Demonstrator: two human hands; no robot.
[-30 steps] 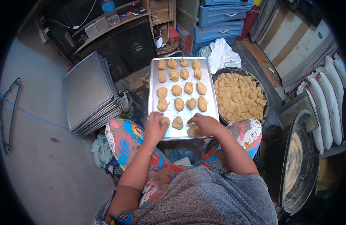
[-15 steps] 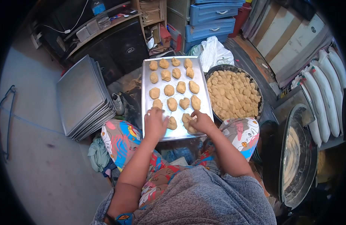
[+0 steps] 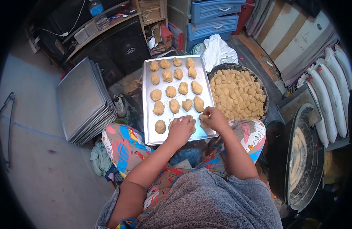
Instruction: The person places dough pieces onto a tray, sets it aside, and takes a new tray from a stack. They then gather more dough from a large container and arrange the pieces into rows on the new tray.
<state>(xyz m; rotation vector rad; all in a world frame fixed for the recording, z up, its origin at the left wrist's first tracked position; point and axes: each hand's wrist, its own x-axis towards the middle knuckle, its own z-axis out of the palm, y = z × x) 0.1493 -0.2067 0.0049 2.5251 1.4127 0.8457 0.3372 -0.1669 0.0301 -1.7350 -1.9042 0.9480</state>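
A dough lump [image 3: 202, 122] sits between the right hand's [image 3: 215, 119] pinched fingertips, over the tray [image 3: 206, 134]. Just beside, the left hand [image 3: 180, 131] curls half-open over dough, its grip hidden. Beyond both hands lie rows of lumps [image 3: 171, 91]; right of them, a dough-filled tub [image 3: 266, 101].
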